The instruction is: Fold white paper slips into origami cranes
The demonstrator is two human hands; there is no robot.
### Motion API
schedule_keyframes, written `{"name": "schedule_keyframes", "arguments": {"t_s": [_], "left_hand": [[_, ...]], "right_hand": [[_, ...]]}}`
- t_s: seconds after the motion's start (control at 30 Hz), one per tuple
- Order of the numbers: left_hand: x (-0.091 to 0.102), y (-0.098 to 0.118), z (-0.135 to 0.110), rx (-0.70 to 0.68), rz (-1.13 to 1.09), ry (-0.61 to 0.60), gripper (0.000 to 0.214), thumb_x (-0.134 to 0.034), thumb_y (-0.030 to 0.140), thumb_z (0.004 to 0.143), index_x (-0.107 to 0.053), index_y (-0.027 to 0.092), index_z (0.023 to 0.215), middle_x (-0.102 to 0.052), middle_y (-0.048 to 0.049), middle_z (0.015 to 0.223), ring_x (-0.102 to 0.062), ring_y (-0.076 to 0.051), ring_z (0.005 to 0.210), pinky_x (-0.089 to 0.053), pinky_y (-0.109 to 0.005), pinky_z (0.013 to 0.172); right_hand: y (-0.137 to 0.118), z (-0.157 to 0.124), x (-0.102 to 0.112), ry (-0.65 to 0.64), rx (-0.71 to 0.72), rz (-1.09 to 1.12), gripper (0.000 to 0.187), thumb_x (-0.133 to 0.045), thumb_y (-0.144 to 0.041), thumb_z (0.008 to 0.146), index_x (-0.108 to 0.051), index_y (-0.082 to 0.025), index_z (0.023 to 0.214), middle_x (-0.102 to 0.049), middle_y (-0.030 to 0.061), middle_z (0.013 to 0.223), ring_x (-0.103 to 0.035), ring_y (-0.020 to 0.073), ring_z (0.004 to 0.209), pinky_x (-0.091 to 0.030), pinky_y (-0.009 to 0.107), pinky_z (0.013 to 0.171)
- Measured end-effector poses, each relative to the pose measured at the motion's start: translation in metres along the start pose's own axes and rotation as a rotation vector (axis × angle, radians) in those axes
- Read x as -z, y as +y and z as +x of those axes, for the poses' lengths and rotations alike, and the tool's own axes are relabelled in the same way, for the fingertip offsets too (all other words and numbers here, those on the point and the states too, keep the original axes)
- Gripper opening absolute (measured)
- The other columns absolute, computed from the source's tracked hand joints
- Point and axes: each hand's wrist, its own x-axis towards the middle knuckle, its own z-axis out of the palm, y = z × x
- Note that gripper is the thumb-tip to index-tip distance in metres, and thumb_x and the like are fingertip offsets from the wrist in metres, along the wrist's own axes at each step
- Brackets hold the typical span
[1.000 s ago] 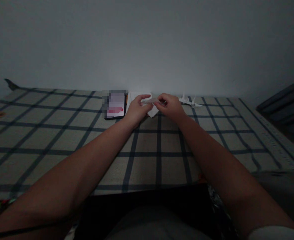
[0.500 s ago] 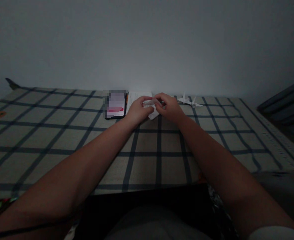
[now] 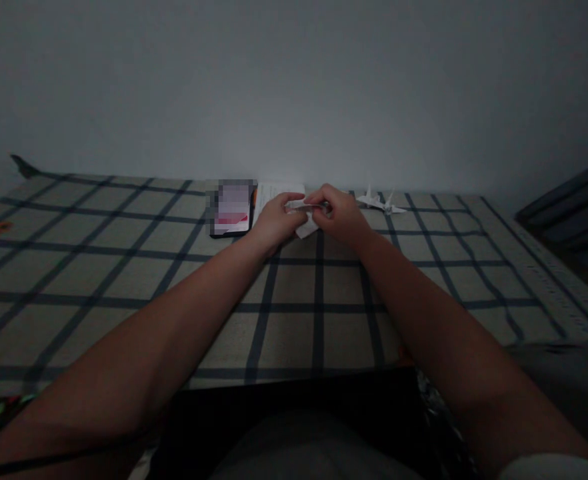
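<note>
Between my two hands is a small piece of white folded paper (image 3: pixel 308 229), its lower corner pointing down toward the cloth. My left hand (image 3: pixel 280 219) grips its left side, thumb in front and fingers behind. On the other side, my right hand (image 3: pixel 338 212) pinches a raised flap between thumb and forefinger. The fingers cover much of the paper, so its exact folds cannot be made out. Just right of my right hand are white origami cranes (image 3: pixel 381 202), apart from it.
A phone (image 3: pixel 232 210) with a lit, partly blurred screen lies left of my hands. Beside it, a printed white sheet or booklet (image 3: pixel 269 197) lies behind my left hand. A checked cloth (image 3: pixel 294 287) covers the table, which meets a plain wall (image 3: pixel 294 93).
The raised paper flap between my fingers has tipped and now shows as a thin edge. My right fingertips have shifted slightly left toward my left hand.
</note>
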Motion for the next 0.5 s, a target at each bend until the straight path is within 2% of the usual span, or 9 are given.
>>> {"name": "schedule_keyframes", "arguments": {"t_s": [0.2, 0.3, 0.4, 0.5], "left_hand": [[-0.006, 0.008, -0.002, 0.151, -0.341, 0.047, 0.060, -0.074, 0.008, 0.074, -0.057, 0.025, 0.130, -0.071, -0.0081, 0.118, -0.073, -0.020, 0.096, -0.067, -0.038, 0.081], [-0.006, 0.011, -0.002, 0.163, -0.403, 0.125, 0.057, -0.072, 0.003, 0.076, -0.055, 0.024, 0.126, -0.071, -0.0089, 0.120, -0.074, -0.021, 0.099, -0.069, -0.036, 0.079], [-0.003, 0.013, -0.001, 0.123, -0.345, 0.162, 0.050, -0.073, 0.003, 0.077, -0.059, 0.023, 0.121, -0.071, -0.0068, 0.111, -0.074, -0.020, 0.095, -0.069, -0.034, 0.075], [0.001, 0.010, 0.002, 0.112, -0.308, 0.136, 0.047, -0.072, 0.003, 0.074, -0.063, 0.022, 0.116, -0.073, -0.0058, 0.105, -0.075, -0.021, 0.096, -0.069, -0.034, 0.077]], "right_hand": [[-0.002, 0.001, 0.004, 0.082, -0.056, 0.007, 0.004, -0.059, -0.023, 0.086, -0.061, -0.023, 0.090, -0.070, 0.0040, 0.085, -0.062, 0.0198, 0.078, -0.048, 0.034, 0.073], [0.002, 0.002, 0.003, 0.082, -0.068, 0.026, 0.006, -0.059, -0.028, 0.089, -0.060, -0.023, 0.092, -0.071, 0.0050, 0.089, -0.063, 0.0202, 0.081, -0.050, 0.034, 0.074], [0.004, 0.001, 0.001, 0.053, -0.014, 0.045, 0.024, -0.065, -0.038, 0.092, -0.065, -0.021, 0.109, -0.073, 0.0093, 0.106, -0.066, 0.0236, 0.096, -0.054, 0.038, 0.084], [0.003, 0.001, 0.002, 0.030, 0.071, 0.057, 0.055, -0.073, -0.048, 0.091, -0.062, -0.022, 0.138, -0.067, 0.0152, 0.136, -0.063, 0.0298, 0.120, -0.054, 0.045, 0.099]]}}
